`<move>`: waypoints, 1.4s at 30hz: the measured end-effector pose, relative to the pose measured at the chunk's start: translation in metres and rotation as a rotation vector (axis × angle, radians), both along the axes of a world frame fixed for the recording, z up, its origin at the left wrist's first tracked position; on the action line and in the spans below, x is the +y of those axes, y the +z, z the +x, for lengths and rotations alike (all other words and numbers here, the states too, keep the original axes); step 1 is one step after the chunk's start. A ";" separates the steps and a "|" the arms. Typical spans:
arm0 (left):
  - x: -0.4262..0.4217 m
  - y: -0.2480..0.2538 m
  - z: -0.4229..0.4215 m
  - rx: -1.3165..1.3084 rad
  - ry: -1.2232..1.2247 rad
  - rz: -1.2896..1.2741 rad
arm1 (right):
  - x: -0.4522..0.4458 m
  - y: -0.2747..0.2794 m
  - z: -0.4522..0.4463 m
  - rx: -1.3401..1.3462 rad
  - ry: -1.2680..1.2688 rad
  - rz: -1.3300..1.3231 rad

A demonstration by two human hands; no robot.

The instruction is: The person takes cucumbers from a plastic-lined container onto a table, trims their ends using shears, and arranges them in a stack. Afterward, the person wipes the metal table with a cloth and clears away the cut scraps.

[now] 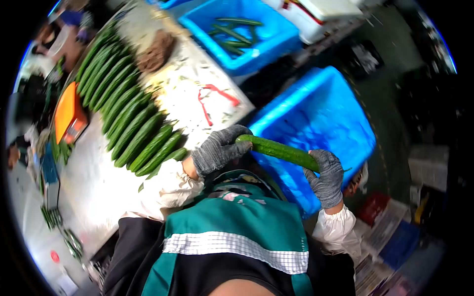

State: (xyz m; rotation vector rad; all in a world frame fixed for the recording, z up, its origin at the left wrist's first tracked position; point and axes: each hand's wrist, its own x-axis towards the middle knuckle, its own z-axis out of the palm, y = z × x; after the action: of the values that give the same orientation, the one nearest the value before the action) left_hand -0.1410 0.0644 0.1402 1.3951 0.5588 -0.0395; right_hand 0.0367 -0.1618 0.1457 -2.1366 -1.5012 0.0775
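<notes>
A long green cucumber [276, 150] is held level between my two gloved hands, over the near edge of a deep blue crate [363, 116]. My left hand [220, 148], in a grey knit glove, is closed round one end of it. The fingers of my right hand [326, 176], gloved the same way, are wrapped round the other end. Left of my left hand, a long row of cucumbers [131, 130] lies side by side on the pale table [94, 182]. The nearest of them reach close to my left wrist.
A red-handled tool [217, 98], perhaps a peeler, lies on the table among green scraps near a brown lump [155, 51]. Another blue crate [276, 47] holds several cucumbers. An orange scale-like box [69, 118] stands beyond the row. White foam boxes [316, 19] stand at the back.
</notes>
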 end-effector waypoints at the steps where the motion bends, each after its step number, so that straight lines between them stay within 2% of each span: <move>1: 0.007 0.001 -0.023 -0.019 0.087 -0.050 | 0.015 -0.006 -0.008 0.001 0.050 0.003; 2: 0.014 0.003 -0.047 -0.041 0.172 -0.102 | 0.035 -0.005 -0.016 0.013 0.100 0.019; 4: 0.027 0.009 -0.098 0.037 0.227 0.003 | 0.072 0.003 -0.045 -0.032 0.172 -0.259; 6: 0.030 0.013 -0.147 0.106 0.404 0.046 | 0.111 0.003 -0.069 -0.059 0.302 -0.398; 8: 0.031 0.006 -0.191 0.164 0.646 -0.010 | 0.153 0.000 -0.094 -0.076 0.469 -0.305; 10: 0.040 -0.002 -0.228 0.160 0.794 0.048 | 0.198 -0.013 -0.120 -0.134 0.567 -0.321; 12: 0.051 -0.023 -0.264 0.048 0.923 -0.048 | 0.241 -0.013 -0.148 -0.198 0.639 -0.284; 13: 0.058 -0.048 -0.289 0.079 0.887 0.076 | 0.259 -0.020 -0.163 -0.203 0.661 -0.262; 14: 0.057 -0.051 -0.296 0.073 0.891 0.079 | 0.275 -0.031 -0.176 -0.204 0.695 -0.260; 16: 0.060 -0.054 -0.307 0.035 1.137 -0.223 | 0.293 -0.042 -0.197 -0.211 0.724 -0.232; 20: 0.063 -0.066 -0.321 0.030 1.322 -0.369 | 0.299 -0.066 -0.216 -0.258 0.669 -0.044; 22: 0.062 -0.072 -0.323 0.033 1.371 -0.377 | 0.295 -0.067 -0.211 -0.176 0.649 0.050; 24: 0.060 -0.071 -0.318 0.061 1.319 -0.321 | 0.289 -0.066 -0.191 0.027 0.653 0.233; 26: 0.059 -0.067 -0.315 0.037 1.324 -0.374 | 0.282 -0.069 -0.158 0.086 0.538 0.402; 28: 0.057 -0.061 -0.306 0.139 1.351 -0.279 | 0.273 -0.073 -0.120 0.070 0.307 0.399; 30: 0.058 -0.061 -0.306 0.185 1.361 -0.264 | 0.265 -0.081 -0.086 0.084 0.068 0.282; 31: 0.058 -0.063 -0.310 0.268 1.347 -0.205 | 0.264 -0.088 -0.075 0.089 0.055 0.276; 33: 0.063 -0.059 -0.311 0.454 1.299 -0.100 | 0.266 -0.098 -0.062 -0.010 -0.011 -0.029; 34: 0.065 -0.058 -0.313 0.542 1.292 -0.054 | 0.264 -0.101 -0.062 -0.006 -0.020 -0.032; 36: 0.065 -0.044 -0.309 0.552 1.289 0.138 | 0.266 -0.089 -0.079 -0.238 -0.035 -0.373; 37: 0.066 -0.041 -0.307 0.499 1.299 0.282 | 0.267 -0.088 -0.085 -0.246 -0.045 -0.488; 40: 0.075 -0.028 -0.291 0.285 1.263 0.574 | 0.263 -0.082 -0.098 -0.186 -0.095 -0.517; 42: 0.082 -0.017 -0.270 0.233 1.242 0.600 | 0.260 -0.087 -0.105 -0.166 -0.105 -0.457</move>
State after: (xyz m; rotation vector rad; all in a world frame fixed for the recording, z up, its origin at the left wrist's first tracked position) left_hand -0.4112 0.1465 0.1231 1.3858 1.6442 1.0428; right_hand -0.0683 0.0978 0.0585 -2.6353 -1.5769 0.2297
